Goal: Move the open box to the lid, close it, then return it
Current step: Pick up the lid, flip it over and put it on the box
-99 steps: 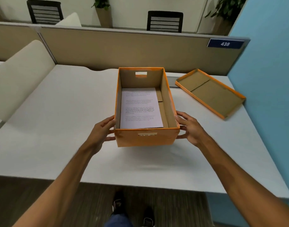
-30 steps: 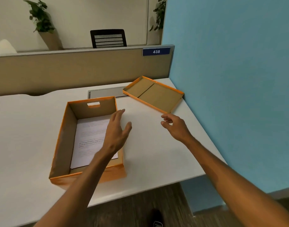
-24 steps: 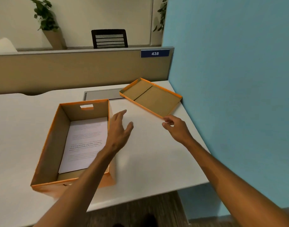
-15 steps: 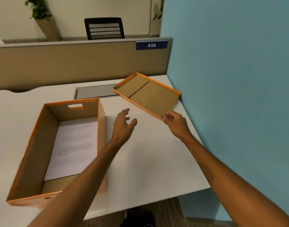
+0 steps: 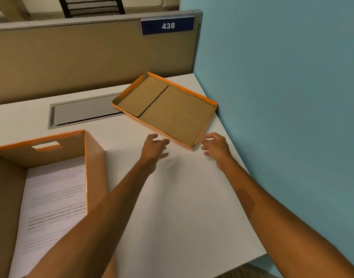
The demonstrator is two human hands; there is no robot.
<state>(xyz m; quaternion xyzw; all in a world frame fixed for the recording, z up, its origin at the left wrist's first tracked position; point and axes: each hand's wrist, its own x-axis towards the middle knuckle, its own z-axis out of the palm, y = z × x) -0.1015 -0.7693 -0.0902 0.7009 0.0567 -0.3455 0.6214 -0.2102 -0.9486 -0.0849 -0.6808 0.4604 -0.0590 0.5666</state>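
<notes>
Lid (image 5: 168, 109) lies just beyond both open hands (image 5: 154, 149).

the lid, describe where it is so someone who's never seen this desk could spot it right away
Start at the blue wall on the right and follow the white desk to its far corner under the 438 sign. The lid lies there upside down, a shallow orange-rimmed cardboard tray, far flatter than the deep box holding paper.
</notes>
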